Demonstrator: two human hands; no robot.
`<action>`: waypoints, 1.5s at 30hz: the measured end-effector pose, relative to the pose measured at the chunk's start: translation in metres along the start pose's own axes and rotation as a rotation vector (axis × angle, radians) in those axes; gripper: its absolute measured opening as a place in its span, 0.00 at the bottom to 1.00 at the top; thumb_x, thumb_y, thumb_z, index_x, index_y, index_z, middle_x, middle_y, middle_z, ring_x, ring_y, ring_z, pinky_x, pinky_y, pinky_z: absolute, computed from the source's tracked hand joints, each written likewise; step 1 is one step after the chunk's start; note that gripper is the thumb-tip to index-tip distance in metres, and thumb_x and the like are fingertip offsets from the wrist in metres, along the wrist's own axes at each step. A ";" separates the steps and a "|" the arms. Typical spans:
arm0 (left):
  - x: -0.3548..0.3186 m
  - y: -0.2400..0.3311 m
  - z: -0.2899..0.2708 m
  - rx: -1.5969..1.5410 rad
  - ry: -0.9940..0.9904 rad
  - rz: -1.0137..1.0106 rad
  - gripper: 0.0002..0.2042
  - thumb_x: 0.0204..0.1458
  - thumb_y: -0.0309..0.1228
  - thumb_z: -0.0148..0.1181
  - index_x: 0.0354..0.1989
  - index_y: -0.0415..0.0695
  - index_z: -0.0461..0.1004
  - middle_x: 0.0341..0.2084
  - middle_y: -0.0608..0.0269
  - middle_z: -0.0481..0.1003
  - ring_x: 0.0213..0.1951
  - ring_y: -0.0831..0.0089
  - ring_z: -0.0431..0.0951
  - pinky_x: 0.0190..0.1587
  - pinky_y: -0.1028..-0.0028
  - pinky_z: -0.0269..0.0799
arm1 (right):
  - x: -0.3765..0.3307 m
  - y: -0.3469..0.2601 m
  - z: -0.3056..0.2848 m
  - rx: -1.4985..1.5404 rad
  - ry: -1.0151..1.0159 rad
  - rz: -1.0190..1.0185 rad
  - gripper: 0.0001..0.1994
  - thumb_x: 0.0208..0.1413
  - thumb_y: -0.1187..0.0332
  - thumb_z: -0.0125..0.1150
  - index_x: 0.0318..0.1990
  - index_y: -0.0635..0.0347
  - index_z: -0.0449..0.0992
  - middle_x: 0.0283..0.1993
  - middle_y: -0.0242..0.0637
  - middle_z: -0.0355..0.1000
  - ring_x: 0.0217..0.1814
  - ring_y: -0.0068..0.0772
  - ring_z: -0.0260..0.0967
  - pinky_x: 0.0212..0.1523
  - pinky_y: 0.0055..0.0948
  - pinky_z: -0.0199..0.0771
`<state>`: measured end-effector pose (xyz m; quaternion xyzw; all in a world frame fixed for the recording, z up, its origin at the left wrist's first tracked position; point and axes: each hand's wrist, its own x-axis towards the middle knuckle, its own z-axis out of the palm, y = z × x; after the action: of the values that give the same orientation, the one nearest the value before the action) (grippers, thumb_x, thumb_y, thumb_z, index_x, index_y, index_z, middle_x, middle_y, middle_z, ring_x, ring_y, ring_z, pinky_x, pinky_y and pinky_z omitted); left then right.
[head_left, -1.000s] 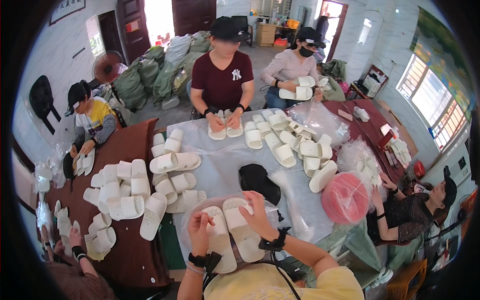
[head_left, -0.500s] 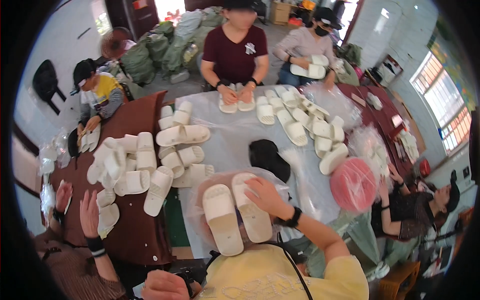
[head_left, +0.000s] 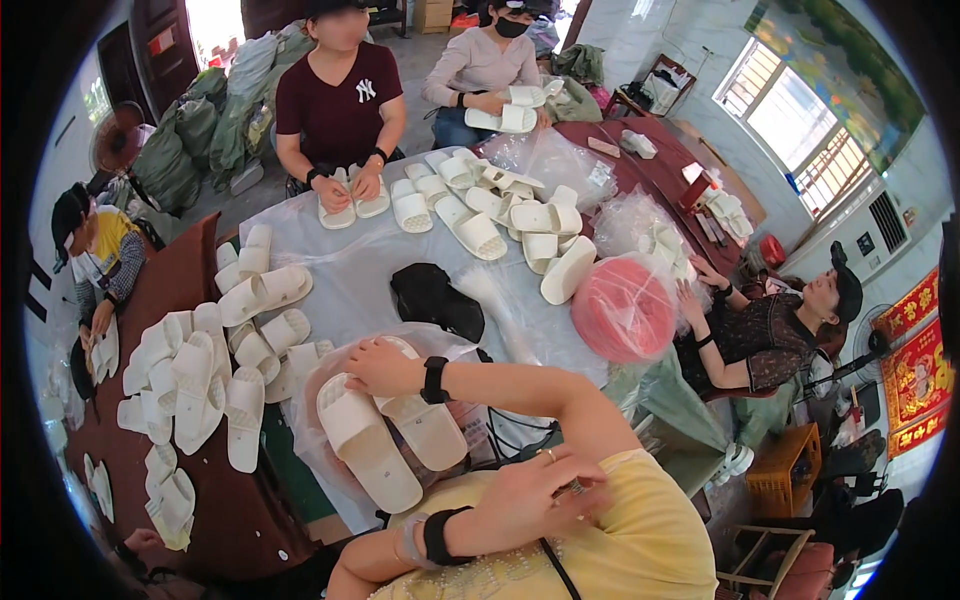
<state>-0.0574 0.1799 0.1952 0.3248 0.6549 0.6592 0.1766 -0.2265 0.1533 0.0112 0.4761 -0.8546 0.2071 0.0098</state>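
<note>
The room is big and bright, with pale, shiny walls. From the middle of the view, a barred window [head_left: 790,110] is at 2 o'clock, and fat green sacks [head_left: 190,150] sit at 10 o'clock. Red banners [head_left: 915,370] with gold writing hang at 3 o'clock.

A pale, plastic-covered table [head_left: 350,255] fills the middle. A brown cloth [head_left: 230,530] covers the surface at 8 o'clock. At 11 o'clock, a co-worker [head_left: 335,110] wears a dark red shirt with white letters on it.

A heap of white slides [head_left: 500,215] lies at 12 o'clock, and another heap [head_left: 180,370] lies near 9. A fat pink roll [head_left: 625,305] in clear plastic stands at 3 o'clock. A black bundle [head_left: 437,300] lies just beside the middle, at 9.

The person's own pair of white slides [head_left: 365,450] is at 7 o'clock, on clear plastic [head_left: 440,345], toes pointing to 11.

The right hand [head_left: 385,368] rests on top of the pair, fingers bent and a little apart, touching a strap. Whether it grips is hard to tell. The left hand [head_left: 545,490], between 5 and 6 o'clock, is in front of the yellow shirt [head_left: 640,510]. Its fingers are half curled and blurry, so what they hold cannot be told. A tiny ring [head_left: 546,456] sits on one finger.
</note>
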 end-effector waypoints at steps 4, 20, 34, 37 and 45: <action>0.010 -0.016 0.008 0.071 -0.005 -0.024 0.11 0.43 0.34 0.65 0.33 0.45 0.74 0.25 0.68 0.72 0.27 0.78 0.73 0.24 0.81 0.65 | -0.006 0.005 0.012 0.041 0.084 0.041 0.13 0.49 0.56 0.53 0.32 0.57 0.74 0.35 0.39 0.69 0.44 0.41 0.64 0.43 0.40 0.63; 0.009 -0.063 0.004 -0.681 -0.184 -0.422 0.09 0.55 0.34 0.51 0.37 0.42 0.68 0.19 0.75 0.66 0.16 0.85 0.61 0.18 0.83 0.55 | -0.012 0.005 0.016 0.091 0.223 0.058 0.10 0.51 0.62 0.50 0.34 0.57 0.72 0.37 0.36 0.68 0.45 0.39 0.62 0.46 0.39 0.60; 0.004 -0.076 -0.002 -0.499 -0.879 -0.563 0.13 0.54 0.38 0.54 0.42 0.42 0.70 0.34 0.77 0.67 0.36 0.89 0.63 0.41 0.84 0.58 | -0.016 0.004 0.015 0.119 0.176 0.100 0.09 0.52 0.62 0.49 0.34 0.56 0.72 0.38 0.31 0.69 0.46 0.36 0.62 0.47 0.38 0.61; -0.003 -0.097 0.008 -0.569 -0.670 -0.383 0.12 0.51 0.36 0.58 0.39 0.43 0.72 0.35 0.74 0.70 0.34 0.89 0.65 0.36 0.86 0.59 | -0.014 0.002 0.016 0.123 0.180 0.073 0.10 0.51 0.62 0.50 0.34 0.56 0.73 0.38 0.37 0.69 0.46 0.39 0.62 0.45 0.40 0.62; 0.003 -0.077 -0.032 -0.834 -0.435 -0.552 0.07 0.53 0.31 0.54 0.38 0.43 0.69 0.35 0.67 0.74 0.33 0.85 0.69 0.33 0.87 0.60 | -0.014 0.006 0.014 0.189 0.185 0.113 0.10 0.51 0.62 0.50 0.35 0.56 0.73 0.39 0.38 0.69 0.48 0.41 0.62 0.45 0.42 0.62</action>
<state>-0.0955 0.1642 0.1228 0.1721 0.3473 0.7096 0.5884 -0.2210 0.1624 -0.0069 0.4047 -0.8523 0.3299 0.0318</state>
